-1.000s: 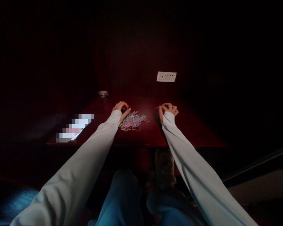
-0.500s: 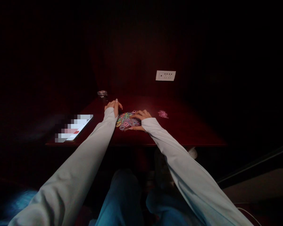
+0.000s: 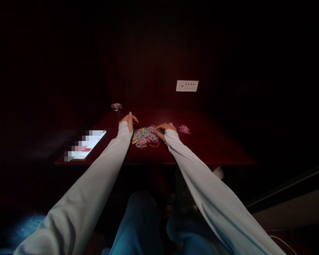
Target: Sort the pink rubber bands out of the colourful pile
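Observation:
A loose pile of small multicoloured bands lies on the dark red table between my hands. My left hand rests at the pile's upper left, its fingers apart and nothing seen in them. At the pile's right edge, my right hand has its thumb and forefinger close together on the bands; whatever is between the tips is too small to name. A smaller heap of pink bands sits to the right of that hand.
A lit phone or tablet lies at the table's left side. Behind my left hand stands a small clear jar. A white socket plate is on the back wall. My knees are below the table's front edge.
My right hand has drawn a little to the right, and its thumb and forefinger have come closer together. More of the pile now shows. My left hand has hardly moved.

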Available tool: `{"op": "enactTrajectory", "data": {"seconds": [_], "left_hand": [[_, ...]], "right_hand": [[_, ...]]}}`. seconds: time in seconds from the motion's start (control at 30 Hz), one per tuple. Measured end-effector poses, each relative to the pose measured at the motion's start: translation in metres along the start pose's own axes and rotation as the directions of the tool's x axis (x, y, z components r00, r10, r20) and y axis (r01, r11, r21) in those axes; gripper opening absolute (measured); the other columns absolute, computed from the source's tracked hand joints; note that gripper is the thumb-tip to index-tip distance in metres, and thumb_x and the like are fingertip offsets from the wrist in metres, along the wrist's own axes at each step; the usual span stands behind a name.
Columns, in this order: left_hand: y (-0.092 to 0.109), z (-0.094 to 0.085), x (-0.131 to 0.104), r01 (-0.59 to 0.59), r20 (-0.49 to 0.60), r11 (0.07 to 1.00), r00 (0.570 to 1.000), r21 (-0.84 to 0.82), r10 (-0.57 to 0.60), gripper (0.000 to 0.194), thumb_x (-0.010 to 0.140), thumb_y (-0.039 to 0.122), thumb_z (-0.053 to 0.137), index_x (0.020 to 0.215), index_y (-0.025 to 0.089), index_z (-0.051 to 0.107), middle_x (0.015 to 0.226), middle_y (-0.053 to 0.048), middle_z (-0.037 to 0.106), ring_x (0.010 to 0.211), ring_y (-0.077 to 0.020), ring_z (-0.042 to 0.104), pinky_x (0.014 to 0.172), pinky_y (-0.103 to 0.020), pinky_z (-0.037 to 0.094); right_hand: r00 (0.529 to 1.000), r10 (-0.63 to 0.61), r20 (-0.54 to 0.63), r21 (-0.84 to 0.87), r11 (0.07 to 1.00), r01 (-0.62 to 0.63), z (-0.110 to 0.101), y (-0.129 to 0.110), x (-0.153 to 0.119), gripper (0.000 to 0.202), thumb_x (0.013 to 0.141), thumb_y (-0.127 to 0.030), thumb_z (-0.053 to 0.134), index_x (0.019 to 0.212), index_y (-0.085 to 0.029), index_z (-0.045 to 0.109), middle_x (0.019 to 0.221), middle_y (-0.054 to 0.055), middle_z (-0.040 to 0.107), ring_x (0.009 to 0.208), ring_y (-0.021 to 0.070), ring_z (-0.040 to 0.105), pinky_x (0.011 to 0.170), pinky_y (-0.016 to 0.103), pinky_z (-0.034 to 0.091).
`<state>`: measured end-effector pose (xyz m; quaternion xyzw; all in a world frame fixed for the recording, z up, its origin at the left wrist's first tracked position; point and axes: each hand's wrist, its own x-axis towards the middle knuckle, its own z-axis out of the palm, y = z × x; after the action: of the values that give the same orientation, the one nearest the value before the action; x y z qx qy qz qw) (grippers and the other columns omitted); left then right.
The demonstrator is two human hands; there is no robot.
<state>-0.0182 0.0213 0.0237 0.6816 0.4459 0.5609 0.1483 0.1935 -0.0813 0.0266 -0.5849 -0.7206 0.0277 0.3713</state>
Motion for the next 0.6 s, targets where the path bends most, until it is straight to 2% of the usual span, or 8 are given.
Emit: {"op": "enactTrajectory", "data": {"seconds": [0.17, 0.3, 0.4, 0.6], "left_hand": [[0.013, -0.002, -0.008, 0.006, -0.033, 0.999, 0.999, -0.033, -0.007, 0.067, 0.099, 0.059, 0.02, 0.062, 0.024, 0.063, 0.073, -0.001, 0.072, 0.071, -0.016, 0.065, 0.078, -0.029, 0.05], [0.016, -0.003, -0.01, -0.004, -0.022, 1.0, 1.0, -0.022, 0.004, 0.067, 0.099, 0.059, 0.02, 0.061, 0.023, 0.062, 0.073, -0.002, 0.071, 0.069, -0.0153, 0.064, 0.077, -0.029, 0.049], [0.016, -0.002, -0.01, -0.014, -0.014, 0.999, 1.0, -0.032, 0.013, 0.066, 0.099, 0.059, 0.022, 0.061, 0.023, 0.062, 0.072, -0.002, 0.071, 0.069, -0.0156, 0.063, 0.076, -0.029, 0.049], [0.016, -0.001, -0.008, 0.006, 0.039, 1.0, 0.999, 0.018, -0.007, 0.067, 0.1, 0.059, 0.019, 0.062, 0.022, 0.06, 0.072, -0.002, 0.07, 0.075, -0.0164, 0.065, 0.079, -0.03, 0.048]], "right_hand": [[0.994, 0.102, -0.033, 0.081, 0.992, -0.099, 0.003, 0.005, 0.003, 0.016, 0.086, -0.036, 0.068, 0.097, -0.03, 0.078, 0.09, 0.001, 0.075, 0.099, 0.0241, 0.054, 0.09, 0.038, 0.039], [0.992, 0.123, -0.018, 0.07, 0.99, -0.121, 0.003, 0.004, 0.002, 0.016, 0.085, -0.037, 0.068, 0.095, -0.03, 0.079, 0.091, 0.001, 0.075, 0.101, 0.0249, 0.053, 0.093, 0.04, 0.038], [0.995, 0.103, -0.004, 0.014, 0.995, -0.103, 0.002, 0.002, 0.0, 0.017, 0.086, -0.04, 0.068, 0.095, -0.031, 0.078, 0.099, 0.003, 0.073, 0.105, 0.0264, 0.051, 0.095, 0.042, 0.036], [0.997, -0.042, -0.06, -0.052, 0.998, 0.039, -0.003, -0.005, -0.003, 0.031, 0.086, -0.041, 0.071, 0.116, -0.033, 0.074, 0.117, 0.004, 0.066, 0.108, 0.0263, 0.046, 0.093, 0.04, 0.035]]}}
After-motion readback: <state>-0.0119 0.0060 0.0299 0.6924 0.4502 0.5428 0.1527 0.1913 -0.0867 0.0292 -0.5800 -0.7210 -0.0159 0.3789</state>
